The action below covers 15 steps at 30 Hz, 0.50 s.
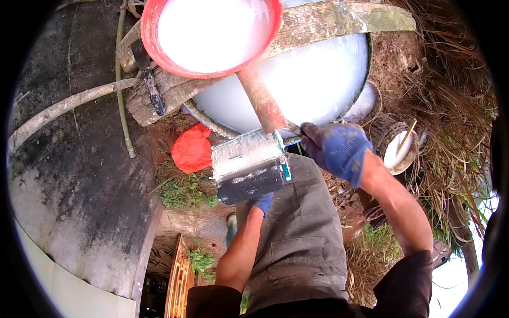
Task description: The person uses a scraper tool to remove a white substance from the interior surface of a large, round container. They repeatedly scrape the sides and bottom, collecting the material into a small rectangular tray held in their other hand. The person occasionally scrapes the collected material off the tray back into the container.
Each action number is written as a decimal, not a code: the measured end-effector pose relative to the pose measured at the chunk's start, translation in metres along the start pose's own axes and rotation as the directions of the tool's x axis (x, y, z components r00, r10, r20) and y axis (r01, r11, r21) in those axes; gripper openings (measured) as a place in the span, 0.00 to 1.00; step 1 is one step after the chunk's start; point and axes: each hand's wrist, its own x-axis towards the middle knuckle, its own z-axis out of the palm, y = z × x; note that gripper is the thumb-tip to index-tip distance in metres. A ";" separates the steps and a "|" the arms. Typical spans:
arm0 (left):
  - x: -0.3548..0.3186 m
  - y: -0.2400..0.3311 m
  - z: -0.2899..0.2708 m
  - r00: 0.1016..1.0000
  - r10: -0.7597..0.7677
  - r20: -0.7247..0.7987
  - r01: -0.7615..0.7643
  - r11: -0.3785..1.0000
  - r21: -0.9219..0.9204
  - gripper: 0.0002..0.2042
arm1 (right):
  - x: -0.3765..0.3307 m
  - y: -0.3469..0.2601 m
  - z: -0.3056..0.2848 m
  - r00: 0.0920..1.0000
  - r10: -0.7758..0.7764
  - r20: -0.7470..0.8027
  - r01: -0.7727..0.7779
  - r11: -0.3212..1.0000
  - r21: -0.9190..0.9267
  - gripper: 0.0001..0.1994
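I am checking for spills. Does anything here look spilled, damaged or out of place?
The tray in the gloved left hand is smeared white on its dark face. The wooden plank across the tank looks cracked and weathered. A red bag lies crumpled on the ground.

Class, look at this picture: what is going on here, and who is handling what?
A person in blue gloves works over a large drum of white liquid. The right hand grips the handle of a red scoop, itself full of white liquid, resting on a wooden plank across the drum. The left hand holds up a flat rectangular tray, smeared white. A red plastic bag lies on the ground beside the drum.
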 end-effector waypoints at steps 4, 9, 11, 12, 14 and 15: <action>0.003 0.000 0.008 0.999 -0.030 0.028 0.031 0.999 -0.025 0.07 | -0.024 0.002 0.031 0.998 0.007 0.060 -0.003 0.997 -0.071 0.16; 0.002 -0.007 0.013 0.997 -0.039 0.061 0.041 0.999 -0.024 0.07 | 0.025 0.031 0.064 0.970 0.219 0.107 -0.242 0.923 0.299 0.18; 0.011 -0.005 0.001 1.000 -0.007 0.029 0.007 1.000 0.002 0.07 | -0.011 0.044 0.087 0.970 0.224 0.093 -0.233 0.749 0.620 0.17; 0.010 -0.004 0.001 1.000 -0.005 0.015 0.004 1.000 0.004 0.07 | -0.034 0.050 0.096 0.967 0.242 0.076 -0.216 0.627 0.749 0.18; 0.009 -0.002 0.003 1.000 -0.001 -0.012 0.002 0.999 0.034 0.07 | -0.072 0.044 0.116 0.975 0.221 -0.038 -0.111 0.624 0.773 0.17; 0.009 0.000 0.008 1.000 0.002 -0.014 -0.001 0.998 0.058 0.07 | -0.086 0.038 0.126 0.973 0.207 -0.101 -0.050 0.618 0.784 0.17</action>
